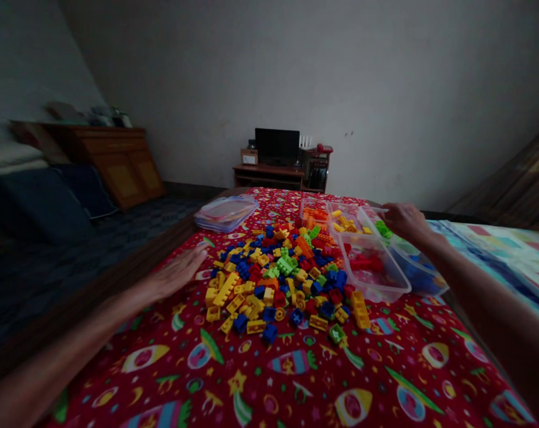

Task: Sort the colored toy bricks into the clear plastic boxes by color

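A heap of toy building bricks (269,279) in yellow, blue, red, orange and green lies on the red patterned cloth (251,380). Flat beside the heap's left edge rests my left hand (182,270), fingers stretched out, holding nothing. My right hand (403,220) is at the far right, over the clear plastic container with green bricks (382,229). Its fingers are curled downward; whatever they hold is hidden. Nearer containers hold red bricks (366,261) and blue bricks (415,270). Farther back, others hold yellow bricks (347,223) and orange bricks (314,215).
Stacked plastic lids (227,213) lie at the table's left far side. A bed with a checked cover (501,244) adjoins on the right. Beyond the table stand a monitor (277,147) on a low desk and a wooden cabinet (117,160) at left.
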`<state>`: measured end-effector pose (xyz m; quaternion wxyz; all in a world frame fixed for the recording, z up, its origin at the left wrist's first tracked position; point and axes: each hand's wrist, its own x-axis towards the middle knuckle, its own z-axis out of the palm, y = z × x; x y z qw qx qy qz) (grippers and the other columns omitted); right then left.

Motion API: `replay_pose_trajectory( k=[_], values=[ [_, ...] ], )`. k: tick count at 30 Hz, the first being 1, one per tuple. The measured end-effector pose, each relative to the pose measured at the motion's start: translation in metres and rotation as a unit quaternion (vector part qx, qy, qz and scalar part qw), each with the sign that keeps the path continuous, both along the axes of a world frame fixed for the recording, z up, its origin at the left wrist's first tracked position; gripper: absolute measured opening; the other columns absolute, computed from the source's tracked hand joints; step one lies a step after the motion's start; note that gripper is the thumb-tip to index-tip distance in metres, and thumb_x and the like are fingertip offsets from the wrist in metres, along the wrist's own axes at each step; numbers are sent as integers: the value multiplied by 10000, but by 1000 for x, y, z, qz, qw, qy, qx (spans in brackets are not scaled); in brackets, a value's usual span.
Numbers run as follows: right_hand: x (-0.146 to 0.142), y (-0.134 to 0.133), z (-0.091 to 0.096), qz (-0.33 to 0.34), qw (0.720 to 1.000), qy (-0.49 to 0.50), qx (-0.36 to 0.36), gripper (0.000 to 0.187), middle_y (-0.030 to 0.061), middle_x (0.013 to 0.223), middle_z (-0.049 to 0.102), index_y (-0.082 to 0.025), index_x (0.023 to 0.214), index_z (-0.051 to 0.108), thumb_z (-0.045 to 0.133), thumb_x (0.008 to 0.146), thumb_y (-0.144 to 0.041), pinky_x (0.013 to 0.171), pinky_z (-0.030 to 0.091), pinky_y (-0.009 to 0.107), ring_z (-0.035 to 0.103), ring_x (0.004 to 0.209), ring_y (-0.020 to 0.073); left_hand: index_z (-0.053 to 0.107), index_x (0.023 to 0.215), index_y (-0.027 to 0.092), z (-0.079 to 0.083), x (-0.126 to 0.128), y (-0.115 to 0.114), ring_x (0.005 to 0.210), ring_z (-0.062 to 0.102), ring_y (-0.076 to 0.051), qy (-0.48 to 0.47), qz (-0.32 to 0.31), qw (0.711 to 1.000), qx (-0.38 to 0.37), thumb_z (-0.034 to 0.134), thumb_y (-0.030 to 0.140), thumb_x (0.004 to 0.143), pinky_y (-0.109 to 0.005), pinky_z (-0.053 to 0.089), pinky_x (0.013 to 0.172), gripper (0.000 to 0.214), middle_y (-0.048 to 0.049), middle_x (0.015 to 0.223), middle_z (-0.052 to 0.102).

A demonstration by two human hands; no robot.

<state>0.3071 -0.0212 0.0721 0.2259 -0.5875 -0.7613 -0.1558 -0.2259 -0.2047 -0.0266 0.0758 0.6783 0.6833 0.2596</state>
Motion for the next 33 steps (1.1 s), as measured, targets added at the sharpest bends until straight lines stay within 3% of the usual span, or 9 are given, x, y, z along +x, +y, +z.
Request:
replay_pose_trajectory(
  k=[3, 5, 9, 13, 17, 23, 28, 33],
  values=[
    [-16, -23, 3, 17, 999, -33, -15, 324, 144, 978, 715, -162, 1157, 666, 517, 898, -287, 608, 341, 280, 635, 768, 215, 306, 1479, 218, -29, 4, -39, 1404, 290, -291, 12, 64, 996, -58, 194, 605, 913, -481, 291, 1125, 694, -55, 1529, 328],
    [-30, -41, 5, 45, 998, -46, -15, 329, 133, 956, 720, -164, 1134, 675, 473, 909, -292, 612, 351, 272, 635, 757, 206, 273, 1492, 253, -37, 23, -58, 1428, 225, -291, 23, 87, 994, -58, 185, 590, 916, -514, 222, 1151, 673, -46, 1551, 275],
    [-63, -73, 3, 84, 996, -32, -25, 339, 109, 807, 715, -177, 1030, 707, 414, 911, -299, 562, 319, 257, 597, 642, 171, 149, 1519, 192, -31, 81, -65, 1454, 111, -261, 8, 11, 999, -34, 192, 542, 930, -483, 184, 1172, 686, -71, 1587, 152],
    [-92, -94, -7, 140, 989, -13, -37, 328, 69, 686, 671, -172, 920, 703, 388, 896, -260, 520, 258, 249, 488, 514, 119, 187, 1497, 155, -18, 128, -33, 1455, 115, -266, -26, -11, 1000, 14, 217, 503, 946, -488, 200, 1166, 653, -124, 1580, 167],
    [-113, -109, -17, 190, 979, -40, -60, 305, 36, 594, 588, -160, 737, 649, 382, 877, -207, 505, 200, 255, 364, 473, 92, 317, 1426, 136, -13, 152, 11, 1430, 214, -269, -49, -10, 995, 89, 264, 439, 946, -499, 208, 1157, 570, -165, 1519, 299],
    [-137, -115, -22, 239, 965, -20, -102, 244, 22, 616, 573, -154, 799, 649, 418, 872, -187, 512, 200, 243, 338, 504, 89, 498, 1288, 129, 11, 178, 48, 1308, 416, -259, -38, -129, 975, 177, 390, 399, 911, -456, 313, 1113, 476, -157, 1359, 511],
    [-146, -105, -26, 247, 964, 23, -93, 254, 56, 699, 637, -153, 949, 689, 452, 869, -196, 535, 231, 240, 446, 561, 106, 651, 1104, 166, 41, 199, 62, 1133, 583, -242, -68, -194, 969, 140, 566, 296, 816, -392, 431, 1018, 328, -110, 1202, 644],
    [-136, -97, -34, 235, 969, 37, -74, 284, 67, 721, 655, -143, 1046, 681, 485, 840, -145, 560, 283, 241, 515, 609, 127, 698, 1024, 161, 53, 199, 82, 999, 652, -245, -190, -204, 958, 61, 706, 352, 703, -364, 495, 914, 373, -84, 1087, 712]
  ],
)
